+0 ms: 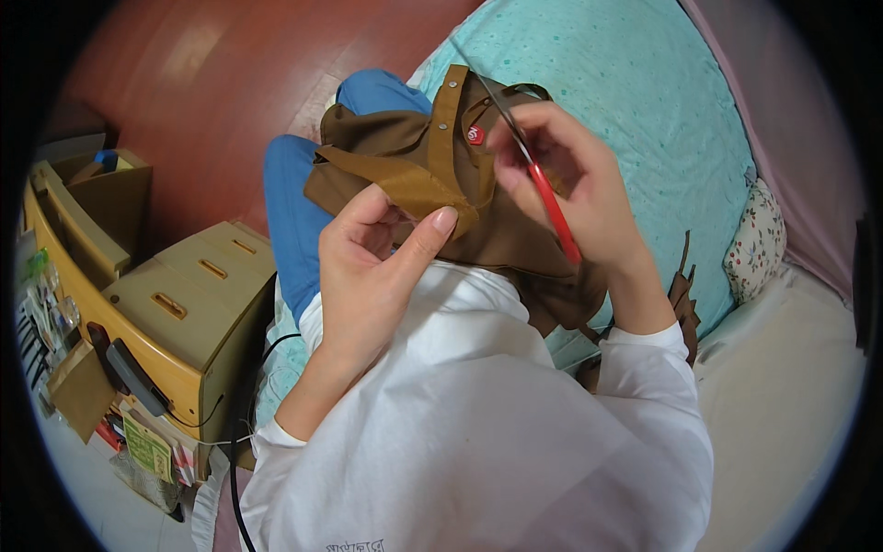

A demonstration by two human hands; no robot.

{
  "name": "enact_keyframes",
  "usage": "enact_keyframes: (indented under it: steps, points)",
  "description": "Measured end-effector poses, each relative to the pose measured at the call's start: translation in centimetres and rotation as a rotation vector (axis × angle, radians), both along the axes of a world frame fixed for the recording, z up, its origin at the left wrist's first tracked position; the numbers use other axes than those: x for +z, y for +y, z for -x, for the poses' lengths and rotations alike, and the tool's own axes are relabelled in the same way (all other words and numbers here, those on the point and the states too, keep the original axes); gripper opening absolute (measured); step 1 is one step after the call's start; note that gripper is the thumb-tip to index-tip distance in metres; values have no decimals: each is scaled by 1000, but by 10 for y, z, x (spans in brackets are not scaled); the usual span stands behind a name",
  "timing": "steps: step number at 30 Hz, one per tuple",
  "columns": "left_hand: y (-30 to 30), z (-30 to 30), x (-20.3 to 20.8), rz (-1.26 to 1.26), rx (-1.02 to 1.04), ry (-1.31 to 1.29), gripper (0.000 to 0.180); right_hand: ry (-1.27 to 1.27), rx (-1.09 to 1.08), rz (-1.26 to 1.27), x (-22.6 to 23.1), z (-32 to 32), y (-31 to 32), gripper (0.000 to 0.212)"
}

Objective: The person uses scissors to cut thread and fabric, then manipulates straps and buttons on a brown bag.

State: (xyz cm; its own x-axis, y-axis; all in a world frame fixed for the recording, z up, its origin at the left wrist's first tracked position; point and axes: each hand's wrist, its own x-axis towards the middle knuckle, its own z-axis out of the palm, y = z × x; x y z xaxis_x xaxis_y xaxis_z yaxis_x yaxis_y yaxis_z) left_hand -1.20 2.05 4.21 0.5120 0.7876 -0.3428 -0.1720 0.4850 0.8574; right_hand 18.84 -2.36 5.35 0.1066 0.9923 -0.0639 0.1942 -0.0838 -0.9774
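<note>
The left hand point(368, 267) is pinching one brown garment point(414, 166) over the lap. The right hand point(570, 184) is gripping one pair of red-handled scissors point(552, 202) beside one small red label point(475, 135).

Brown garment point(405, 152) was bunched up over the lap, a tan strap folded across it, small red tag near the top. Red-handled scissors point(538, 179) sat angled against the garment's right side, blades pointing up.

The right hand point(566, 175) covered the loops of the red-handled scissors point(538, 175). The left hand point(368, 267) hid part of the brown cloth garment point(405, 152), whose lower folds vanished behind the white sleeves point(478, 432).
</note>
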Motion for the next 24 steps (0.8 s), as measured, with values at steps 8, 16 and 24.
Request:
enact_keyframes:
  steps: [8,16,24]
  points:
    - [-1,-6,2,-22,14,49,12,-84,-8,-230,1,21,-6,37]
    - [-2,-4,-1,-37,8,129,24,-269,-9,-216,4,18,-5,33]
    - [-2,-9,7,11,29,72,13,357,-99,93,5,23,-16,31]
